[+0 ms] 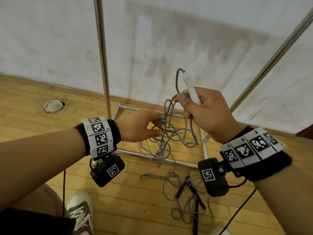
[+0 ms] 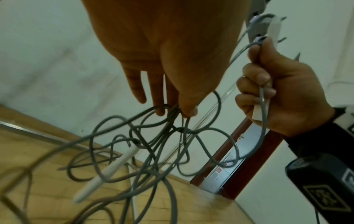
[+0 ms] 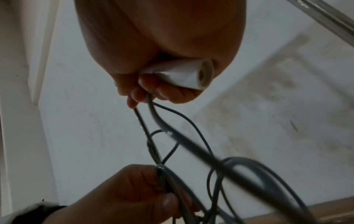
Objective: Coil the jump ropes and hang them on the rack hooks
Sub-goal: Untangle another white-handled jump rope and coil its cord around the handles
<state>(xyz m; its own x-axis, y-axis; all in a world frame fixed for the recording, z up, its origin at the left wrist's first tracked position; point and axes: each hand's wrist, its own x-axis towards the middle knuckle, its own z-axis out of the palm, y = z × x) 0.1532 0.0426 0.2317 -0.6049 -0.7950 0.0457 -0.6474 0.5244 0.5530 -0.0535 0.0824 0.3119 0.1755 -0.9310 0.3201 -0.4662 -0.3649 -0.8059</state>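
Note:
A grey jump rope [image 1: 171,133] hangs in a tangle between my hands. My right hand [image 1: 199,109] grips its white handle [image 1: 191,89] upright, with rope strands held under the same fingers [image 3: 145,92]. The handle's hollow end [image 3: 203,75] shows below that fist. My left hand [image 1: 144,126] pinches a bundle of strands [image 2: 178,112] lower in the tangle. The rope's second white handle [image 2: 109,171] dangles loose among the loops. A second jump rope with black handles [image 1: 184,187] lies on the wooden floor below.
The metal rack stands ahead: an upright pole [image 1: 102,55], a slanted pole [image 1: 271,65] and a base frame [image 1: 135,153] on the floor against a white wall. A white roll [image 1: 53,106] lies at the left. My shoe [image 1: 81,212] is at the bottom.

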